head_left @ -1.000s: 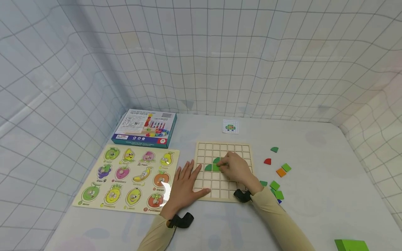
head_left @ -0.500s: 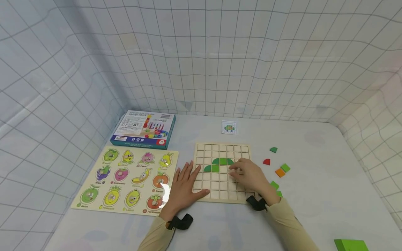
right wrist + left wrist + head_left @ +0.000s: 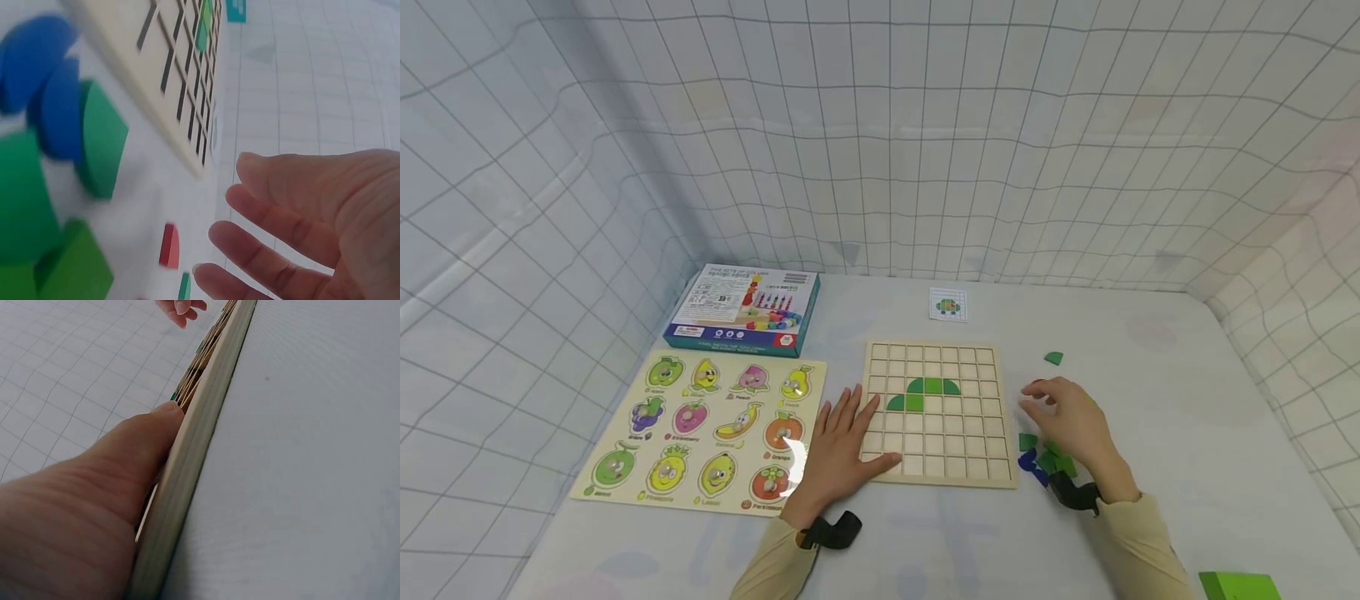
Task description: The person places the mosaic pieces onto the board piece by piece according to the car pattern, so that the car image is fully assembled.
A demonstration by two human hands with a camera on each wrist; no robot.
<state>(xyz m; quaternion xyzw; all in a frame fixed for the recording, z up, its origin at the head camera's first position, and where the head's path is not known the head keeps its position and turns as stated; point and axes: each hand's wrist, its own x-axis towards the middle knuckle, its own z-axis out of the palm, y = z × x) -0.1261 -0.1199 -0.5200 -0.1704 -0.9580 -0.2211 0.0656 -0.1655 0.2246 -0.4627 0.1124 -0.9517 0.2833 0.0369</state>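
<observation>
A wooden grid board lies on the white table. Green pieces form an arch in its upper rows, with two more green pieces just below at the left. My left hand rests flat on the board's near left corner, its thumb along the board's edge. My right hand hovers right of the board with relaxed, spread fingers and holds nothing. Under it lie loose green pieces, blue pieces and a red piece.
A green quarter piece lies farther back on the right. A small pattern card sits behind the board. A fruit puzzle and a toy box are at the left. A green block shows at the bottom right corner.
My right hand has left the board's middle and moved right, over the loose pieces. The green arch on the board now shows uncovered. The left hand has not moved.
</observation>
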